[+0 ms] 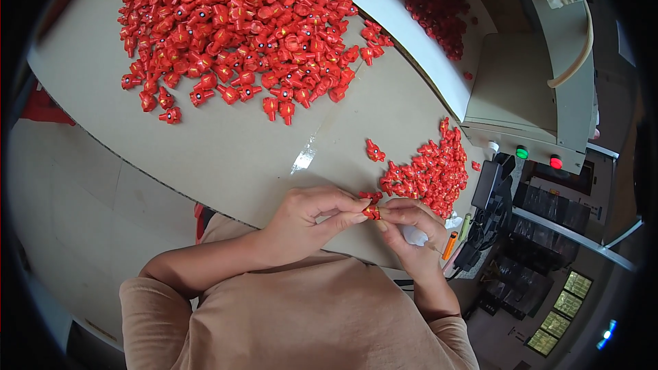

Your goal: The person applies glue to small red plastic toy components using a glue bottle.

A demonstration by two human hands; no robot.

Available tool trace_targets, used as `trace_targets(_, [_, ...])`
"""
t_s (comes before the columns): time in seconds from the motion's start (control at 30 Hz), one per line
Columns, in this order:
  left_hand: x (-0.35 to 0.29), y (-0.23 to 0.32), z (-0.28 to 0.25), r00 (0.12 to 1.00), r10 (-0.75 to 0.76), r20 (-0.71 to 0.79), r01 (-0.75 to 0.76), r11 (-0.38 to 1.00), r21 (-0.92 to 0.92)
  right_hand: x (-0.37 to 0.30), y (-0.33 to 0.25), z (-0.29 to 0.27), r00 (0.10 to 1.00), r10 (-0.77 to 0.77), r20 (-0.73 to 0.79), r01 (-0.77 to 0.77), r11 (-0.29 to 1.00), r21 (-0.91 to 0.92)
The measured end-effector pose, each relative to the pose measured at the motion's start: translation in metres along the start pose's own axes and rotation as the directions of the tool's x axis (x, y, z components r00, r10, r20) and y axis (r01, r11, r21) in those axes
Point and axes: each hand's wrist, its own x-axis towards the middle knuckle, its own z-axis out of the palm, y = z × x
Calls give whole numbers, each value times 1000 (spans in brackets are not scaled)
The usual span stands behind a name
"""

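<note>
Between the fingertips of both hands is a small red plastic figure part (371,212) with yellow marks. My left hand (321,218) pinches it from the left, and my right hand (411,225) grips its right side. The fingers cover much of it, so its full shape is hidden. Just beyond the fingers lies another red piece (370,196). A smaller pile of red parts (439,170) spreads to the right, close to my right hand, with a lone red part (374,150) apart from it. A white object (414,235) shows partly behind my right hand.
A large heap of red parts (233,27) covers the far left of the grey table (226,144). Clear tape (305,154) sticks to the tabletop. At right stand a machine housing with a green button (522,152) and a red button (555,162), an orange cutter (449,245) and black cables (504,195).
</note>
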Motion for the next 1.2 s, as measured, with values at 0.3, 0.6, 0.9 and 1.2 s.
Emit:
trace_targets(0.3, [-1,0,0,1000,-9,16,8,1000,15,-1,1,1,999,-36,-11,36,999,-28])
trace_targets(0.6, [0,2,-1,1000,-8,14,8,1000,19,-1,0,1,1000,-18,-15,18,1000,-20])
trace_targets(0.9, [-1,-1,0,1000,-14,5,14,1000,16,-2,4,1,1000,-23,-4,23,1000,-15])
trace_targets(1.2, [0,3,0,1000,-30,6,30,999,-25,-1,3,2,999,-46,-20,46,999,-3])
